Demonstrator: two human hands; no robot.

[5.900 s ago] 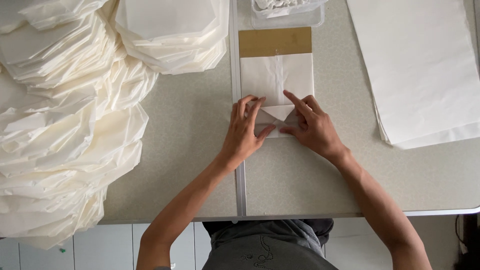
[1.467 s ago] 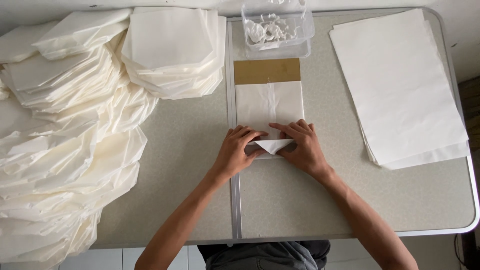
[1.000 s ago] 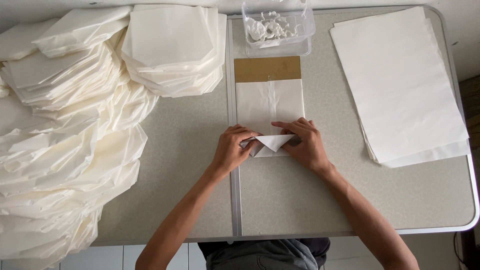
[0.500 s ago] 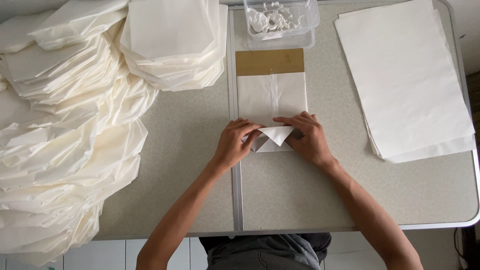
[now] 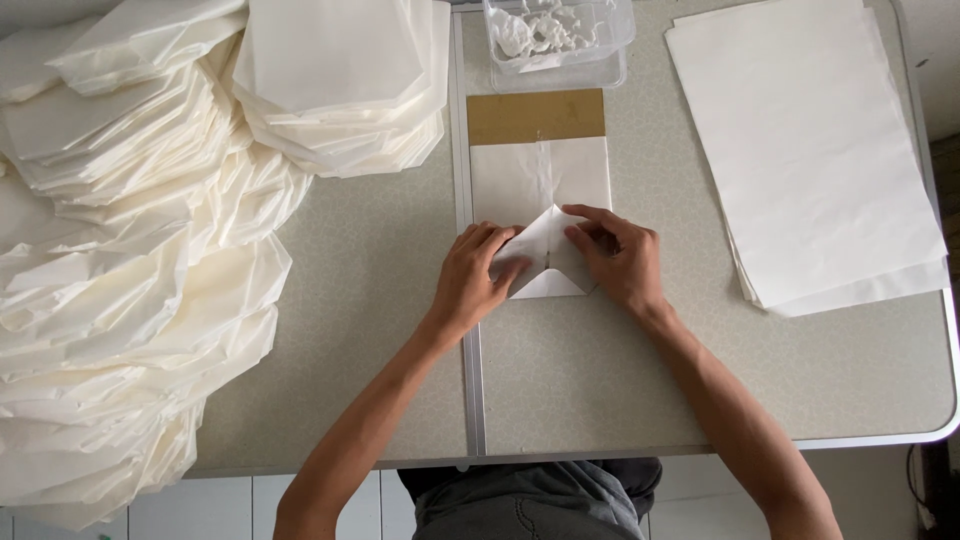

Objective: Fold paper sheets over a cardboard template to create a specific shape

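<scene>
Two hands [image 5: 470,285] on creased white paper [image 5: 540,180]

Illumination is bright, even and diffuse, with no single source identifiable. Shadows are soft and short: a faint one lies directly beneath the fingers [image 5: 590,215] of the right hand [image 5: 618,262], and another under the left hand [image 5: 472,285]. The white paper stack [image 5: 800,150] far right of the fingers is near overexposure, with little surface detail. The clear plastic container [image 5: 556,40] above the fingers shows mild glare. Focus is sharp throughout. Table edges [image 5: 700,440] bow slightly toward the frame borders.
</scene>
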